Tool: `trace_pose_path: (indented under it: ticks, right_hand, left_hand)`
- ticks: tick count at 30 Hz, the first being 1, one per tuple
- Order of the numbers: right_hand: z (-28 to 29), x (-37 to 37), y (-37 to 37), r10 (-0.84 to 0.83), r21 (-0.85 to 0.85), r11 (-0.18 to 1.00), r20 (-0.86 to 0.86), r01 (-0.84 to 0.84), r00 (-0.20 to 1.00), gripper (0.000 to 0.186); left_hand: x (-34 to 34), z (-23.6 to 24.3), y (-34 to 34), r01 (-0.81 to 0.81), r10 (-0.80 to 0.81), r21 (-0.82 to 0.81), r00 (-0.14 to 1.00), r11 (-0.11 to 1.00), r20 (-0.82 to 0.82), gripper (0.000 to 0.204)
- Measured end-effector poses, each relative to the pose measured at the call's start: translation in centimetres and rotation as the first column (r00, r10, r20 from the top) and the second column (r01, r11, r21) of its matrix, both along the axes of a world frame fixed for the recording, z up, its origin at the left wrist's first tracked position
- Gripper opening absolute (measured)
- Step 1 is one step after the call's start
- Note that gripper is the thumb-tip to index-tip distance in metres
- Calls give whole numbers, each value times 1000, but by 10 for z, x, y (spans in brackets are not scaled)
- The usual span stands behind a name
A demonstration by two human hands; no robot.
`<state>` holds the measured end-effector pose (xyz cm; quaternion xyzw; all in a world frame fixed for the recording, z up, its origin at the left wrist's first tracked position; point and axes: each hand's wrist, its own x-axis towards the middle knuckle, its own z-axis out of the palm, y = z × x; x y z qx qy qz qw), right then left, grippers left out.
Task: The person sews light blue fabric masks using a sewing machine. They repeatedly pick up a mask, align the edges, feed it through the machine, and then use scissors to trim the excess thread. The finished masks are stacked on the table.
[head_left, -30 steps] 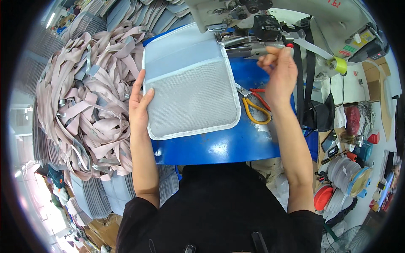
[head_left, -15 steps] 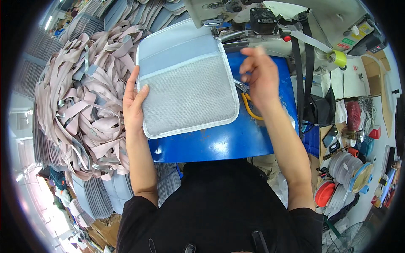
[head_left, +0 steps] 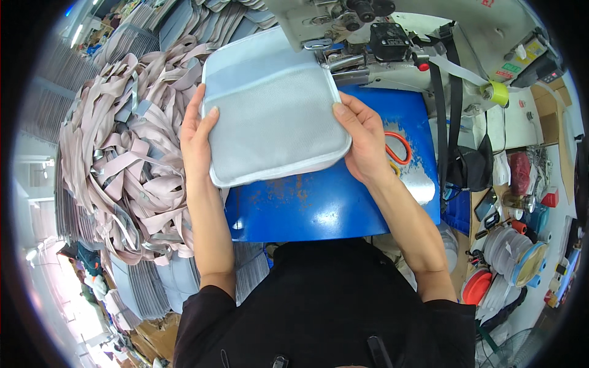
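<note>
A light grey-blue fabric panel (head_left: pixel 276 126) with rounded corners, bound edges and a mesh pocket is held up over the blue work table (head_left: pixel 294 211). My left hand (head_left: pixel 197 135) grips its left edge, thumb on the front face. On the right edge my right hand (head_left: pixel 363 136) pinches it the same way, fingers behind. The panel's far right edge lies against the metal parts of the sewing machine (head_left: pixel 343 61); the exact contact there is hidden. Just right of my right hand lie scissors (head_left: pixel 400 149) with red and yellow handles, partly covered by the hand.
A large heap of pinkish straps (head_left: pixel 138 159) rises at the left, beside stacked grey panels (head_left: pixel 138 285). Dark straps (head_left: pixel 443 116) and a yellow-green tape roll (head_left: pixel 496 93) hang at the right. Spools (head_left: pixel 509 248) and small tools crowd the right-hand shelf.
My right hand has come down from beside the machine and taken hold of the panel's right edge. The panel's near edge has tilted up slightly. The scissors' red handle now shows.
</note>
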<state>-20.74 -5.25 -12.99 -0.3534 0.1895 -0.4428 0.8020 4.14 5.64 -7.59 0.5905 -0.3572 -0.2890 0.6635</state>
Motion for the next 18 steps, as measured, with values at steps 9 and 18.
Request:
trace_pose_path:
  ticks: [9,18]
  right_hand:
    - [-5,0,-31,-16,-134,991,-182,-8,983,31]
    - [165,-178,-136,-950,-928,-125,214,351,227,36]
  left_hand:
    - [48,12,-53,-36,23,54,973,998,228,61]
    - [47,18,-51,-109,102,43,986,993,136,64]
